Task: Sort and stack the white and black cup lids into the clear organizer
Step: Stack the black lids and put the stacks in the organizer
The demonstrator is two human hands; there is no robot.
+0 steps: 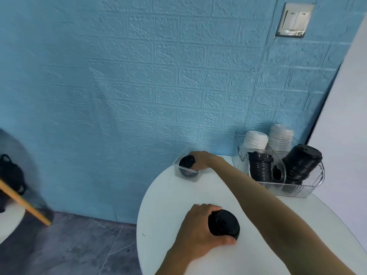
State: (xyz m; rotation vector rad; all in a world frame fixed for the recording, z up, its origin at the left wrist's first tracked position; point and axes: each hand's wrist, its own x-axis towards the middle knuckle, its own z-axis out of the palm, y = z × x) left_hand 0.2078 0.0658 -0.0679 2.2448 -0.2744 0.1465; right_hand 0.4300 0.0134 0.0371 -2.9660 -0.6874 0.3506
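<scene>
Head view: left hand (198, 231) fingers are curling round a black lid stack (223, 224) near the surface's front edge, while right hand (200, 160) fingers are gripping black lids (186, 162) inside a small clear bin (195, 178) at the back edge.

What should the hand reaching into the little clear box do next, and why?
Probably lift the black lids out of the small clear bin: the right hand already grips them, and the black stacks stand in the clear organizer to the right.
</scene>
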